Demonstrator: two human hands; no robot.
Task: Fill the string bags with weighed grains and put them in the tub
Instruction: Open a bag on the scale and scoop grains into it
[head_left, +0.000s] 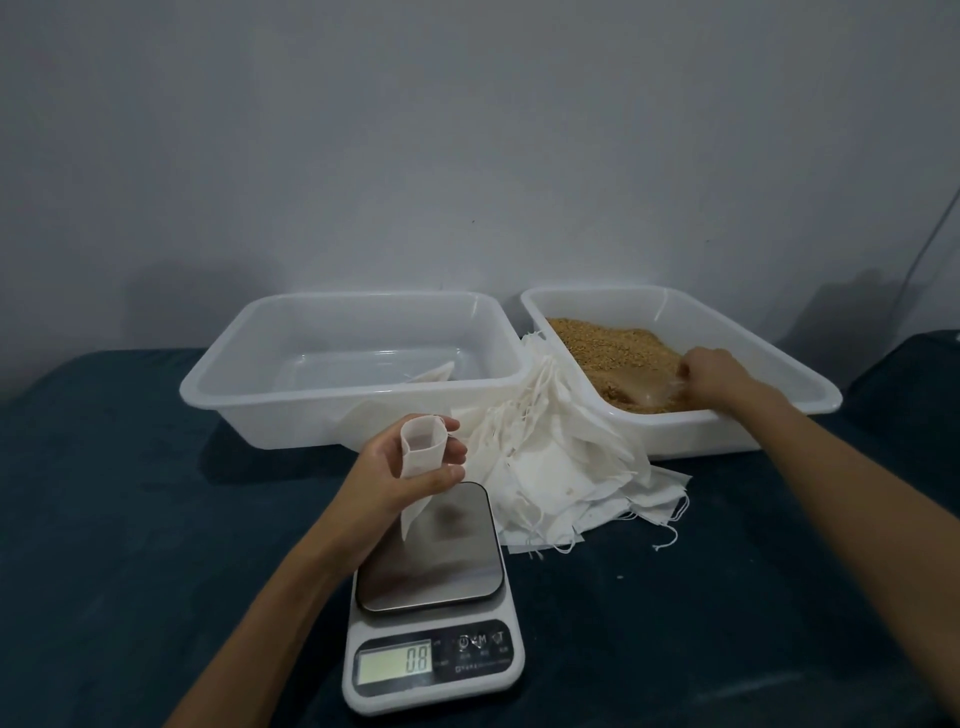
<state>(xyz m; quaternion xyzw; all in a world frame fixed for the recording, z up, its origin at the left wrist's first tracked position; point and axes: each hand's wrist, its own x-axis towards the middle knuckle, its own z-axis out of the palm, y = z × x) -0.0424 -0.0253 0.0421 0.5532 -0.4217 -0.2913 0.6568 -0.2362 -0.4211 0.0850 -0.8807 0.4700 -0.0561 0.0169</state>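
Now | dark cloth (130, 519), grey wall (467, 130) | left hand (405, 473) grips bag (422, 452) | right hand (711, 371) grips scoop (649, 392)

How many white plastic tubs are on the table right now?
2. The left tub behind the scale holds one bag; the right tub holds grain, with the right hand in it.

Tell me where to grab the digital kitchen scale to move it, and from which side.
Grip the white plastic kitchen scale by its base edges beside the display, coming from the near side. The steel platform sits loose-looking on top, and the left hand holds a small white bag over it.
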